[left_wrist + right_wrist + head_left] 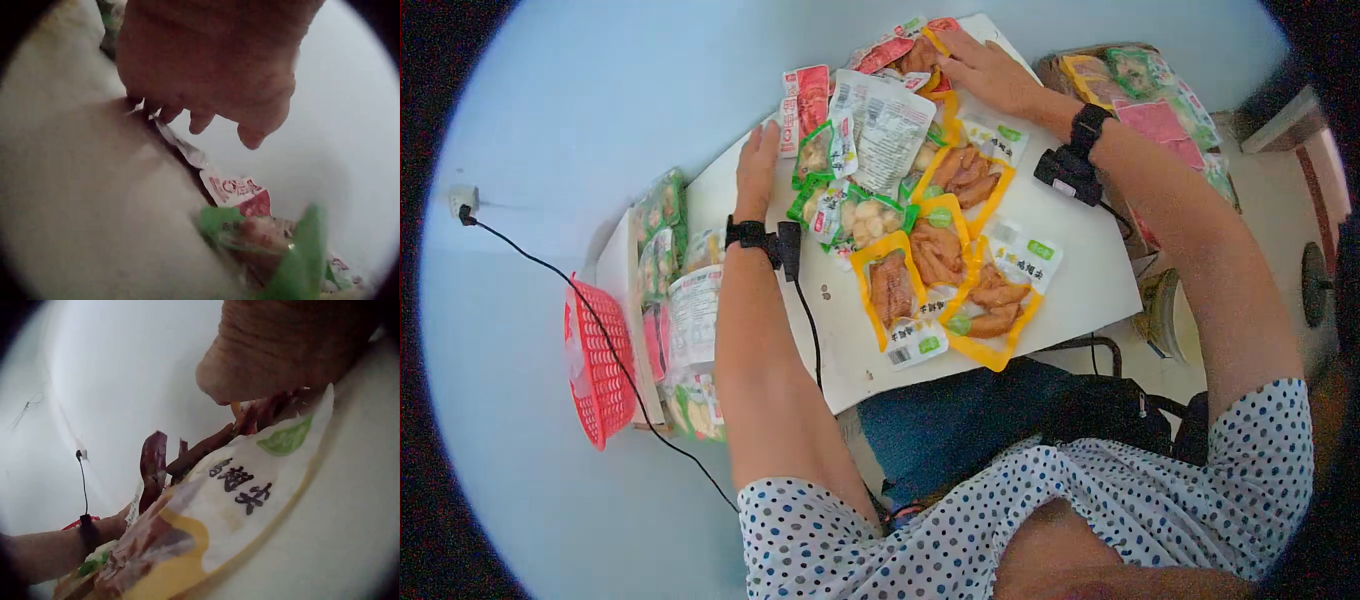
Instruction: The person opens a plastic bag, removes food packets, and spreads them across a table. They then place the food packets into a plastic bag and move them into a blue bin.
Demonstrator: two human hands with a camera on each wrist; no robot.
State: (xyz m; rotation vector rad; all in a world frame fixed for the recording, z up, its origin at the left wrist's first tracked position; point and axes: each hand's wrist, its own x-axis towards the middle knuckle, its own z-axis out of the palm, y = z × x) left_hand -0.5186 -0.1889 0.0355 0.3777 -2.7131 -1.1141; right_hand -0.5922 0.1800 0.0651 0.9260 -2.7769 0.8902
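Note:
Vacuum-packed food pouches lie in a loose heap on a white table [1060,270]. At the table's left edge my left hand [757,170] reaches forward with straight fingers, beside a red-and-white packet [805,105]. In the left wrist view its fingertips are at the table's edge near that packet [237,194]. My right hand [990,75] rests at the far end of the heap, fingers extended over a yellow-edged pouch [922,55]. Nearer lie yellow-edged pouches of brown meat [937,245], green-edged bags of pale pieces [870,220] and a silver-white printed pouch [882,125].
A red plastic basket [605,360] stands at left, next to a container of more packets [662,250]. At right, a box [1055,70] holds further packets. A black cable [590,275] runs from the wall socket [463,200]. A bucket [1165,310] stands below the table's right side.

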